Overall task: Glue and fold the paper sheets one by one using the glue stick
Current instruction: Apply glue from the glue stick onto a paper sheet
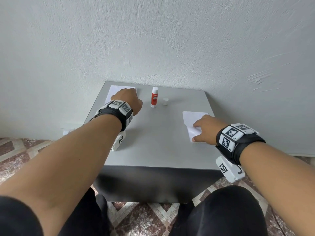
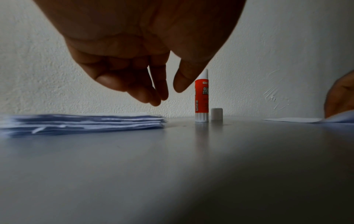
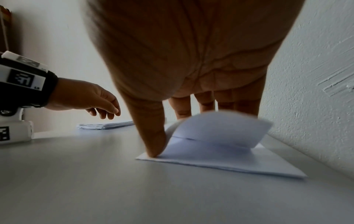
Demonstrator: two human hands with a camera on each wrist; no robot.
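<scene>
Fingers of the right hand lie spread and straight on a folded paper sheet at the right of the grey table, likely pressing it flat so the glue takes; they grip nothing. The left hand hangs over the paper stack at the far left corner, its fingers hidden behind the knuckles. Between them the glue stick stands upright with its cap just beside it, both untouched, presumably left open for the next sheet.

From the left wrist, the fingers droop loosely, thumb apart from them, empty and above the stack without touching it; probably reaching for a fresh sheet. The glue stick's label is partly cut off by the thumb.

From the right wrist, the thumb pins the near corner of the sheet while its upper flap bows upward, blurred. The other fingertips are hidden behind that flap.
</scene>
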